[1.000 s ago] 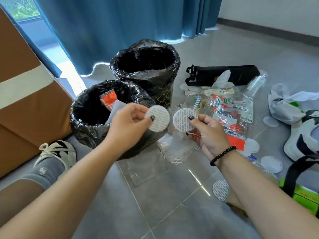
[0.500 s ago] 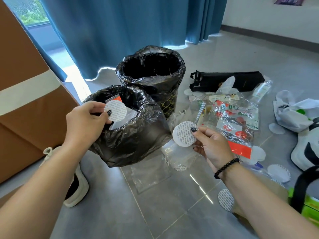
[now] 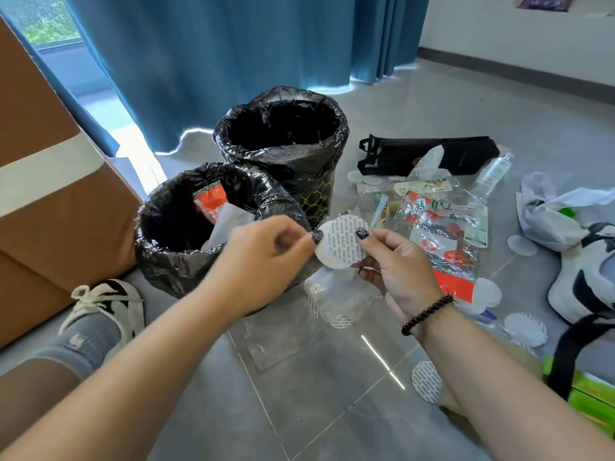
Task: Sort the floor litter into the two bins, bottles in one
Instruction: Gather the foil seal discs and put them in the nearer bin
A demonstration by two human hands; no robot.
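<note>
Two bins lined with black bags stand on the grey floor. The near bin (image 3: pixel 173 257) holds an orange wrapper and white paper; the far bin (image 3: pixel 319 154) looks dark inside. My right hand (image 3: pixel 396 271) pinches a stack of round white seal discs (image 3: pixel 342 244) just right of the near bin. My left hand (image 3: pixel 266 257) pinches the left edge of the same discs. A small clear bottle (image 3: pixel 496 169) lies on the floor at the far right, beside a black bag.
Clear plastic bags and printed wrappers (image 3: pixel 442 227) litter the floor right of the bins, with more white discs (image 3: pixel 525 327) near my right arm. A brown cardboard box (image 3: pixel 50 194) stands left. My shoe (image 3: pixel 106 307) rests by the near bin. White bags (image 3: pixel 559 217) lie far right.
My left hand dropped its disc into the near bin and came back right to the discs in my right hand, now pinching their edge. The view tilted slightly.
</note>
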